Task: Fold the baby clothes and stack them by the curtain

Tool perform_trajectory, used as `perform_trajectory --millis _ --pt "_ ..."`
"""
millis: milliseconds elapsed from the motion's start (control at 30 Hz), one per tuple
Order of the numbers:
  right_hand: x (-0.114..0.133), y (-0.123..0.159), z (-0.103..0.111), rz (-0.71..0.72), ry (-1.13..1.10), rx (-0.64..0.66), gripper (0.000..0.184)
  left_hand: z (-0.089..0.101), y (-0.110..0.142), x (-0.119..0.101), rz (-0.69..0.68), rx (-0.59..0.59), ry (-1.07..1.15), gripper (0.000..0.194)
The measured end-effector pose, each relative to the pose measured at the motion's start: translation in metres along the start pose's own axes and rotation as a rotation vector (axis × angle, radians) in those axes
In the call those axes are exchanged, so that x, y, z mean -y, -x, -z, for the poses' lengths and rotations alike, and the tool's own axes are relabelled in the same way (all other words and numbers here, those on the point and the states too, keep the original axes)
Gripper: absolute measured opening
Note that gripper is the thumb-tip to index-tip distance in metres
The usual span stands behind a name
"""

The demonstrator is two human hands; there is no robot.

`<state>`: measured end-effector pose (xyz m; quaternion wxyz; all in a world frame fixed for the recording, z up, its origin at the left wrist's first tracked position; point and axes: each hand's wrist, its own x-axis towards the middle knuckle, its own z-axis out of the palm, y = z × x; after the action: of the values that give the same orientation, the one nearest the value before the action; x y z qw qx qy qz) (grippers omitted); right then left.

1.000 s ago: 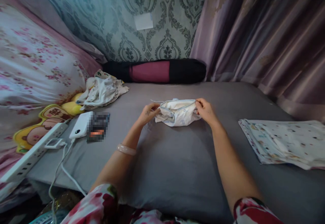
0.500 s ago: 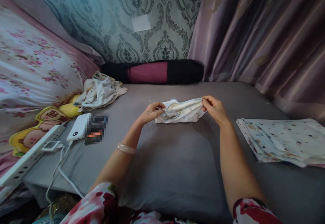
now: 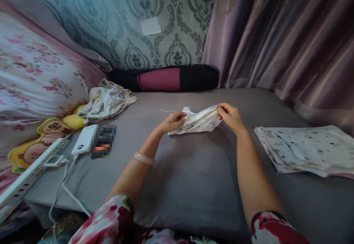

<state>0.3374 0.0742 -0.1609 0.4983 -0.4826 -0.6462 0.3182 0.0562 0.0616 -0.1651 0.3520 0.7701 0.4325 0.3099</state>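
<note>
The white cloth (image 3: 203,121), pinched between the left hand (image 3: 172,122) and the right hand (image 3: 230,117), seems light and very soft, so its edges are the best place for gripping.

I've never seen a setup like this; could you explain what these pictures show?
No machine here: a person wears one camera on the head, looking forward and down. The bare left hand and bare right hand each grip a bunched, pale-blue-edged white fabric item over a grey sheet. To the right lies a flat, folded stack of dotted white fabric; to the left, a crumpled whitish cloth pile, a white rectangular device and a long white power strip. A black-and-maroon cylindrical bolster lies at the back.
</note>
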Motion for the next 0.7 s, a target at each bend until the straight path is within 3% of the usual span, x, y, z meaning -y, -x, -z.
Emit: perform_trajectory --millis 133,367,533,700 --pt "-0.004 -0.002 -0.001 -0.007 0.001 -0.008 0.028 -0.001 0.002 0.002 -0.040 -0.049 -0.084 0.026" --pt "0.000 -0.001 -0.010 -0.052 -0.015 0.001 0.029 0.007 0.014 -0.014 -0.042 -0.188 0.011 0.027" --pt "0.016 -0.001 -0.023 0.011 -0.002 0.073 0.031 0.032 0.028 -0.036 -0.077 -0.285 -0.035 0.030" --pt "0.058 -0.001 -0.023 0.127 0.059 0.191 0.034 0.070 0.042 -0.062 -0.147 -0.429 -0.113 0.030"
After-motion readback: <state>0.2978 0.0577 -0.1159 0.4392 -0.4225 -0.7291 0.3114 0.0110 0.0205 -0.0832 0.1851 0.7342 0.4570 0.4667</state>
